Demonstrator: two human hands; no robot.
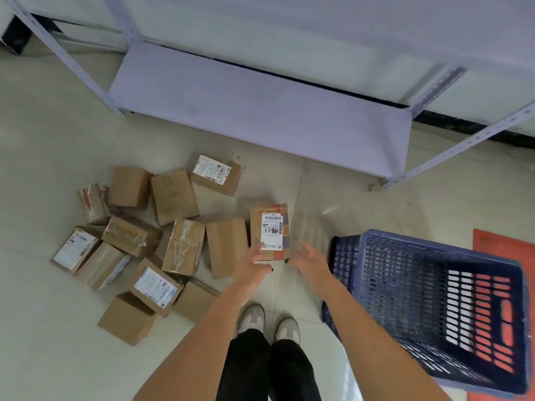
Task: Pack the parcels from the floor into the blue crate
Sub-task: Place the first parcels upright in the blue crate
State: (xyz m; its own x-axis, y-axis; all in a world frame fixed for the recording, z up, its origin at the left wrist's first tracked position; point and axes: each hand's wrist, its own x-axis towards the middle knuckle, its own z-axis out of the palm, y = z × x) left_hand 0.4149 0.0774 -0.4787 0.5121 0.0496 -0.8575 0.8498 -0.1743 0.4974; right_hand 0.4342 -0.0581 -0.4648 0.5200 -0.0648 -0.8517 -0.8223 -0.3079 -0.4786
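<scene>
A heap of cardboard parcels is lying on the floor at the left. Beside it, the left hand is gripping the near left corner of a labelled parcel, fingers curling under its edge. The right hand is reaching at the parcel's near right corner, fingers spread; it seems only to be touching, though blur hides the contact. The blue crate is sitting empty at the right.

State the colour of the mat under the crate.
Orange-red mat, seen in the head view.
</scene>
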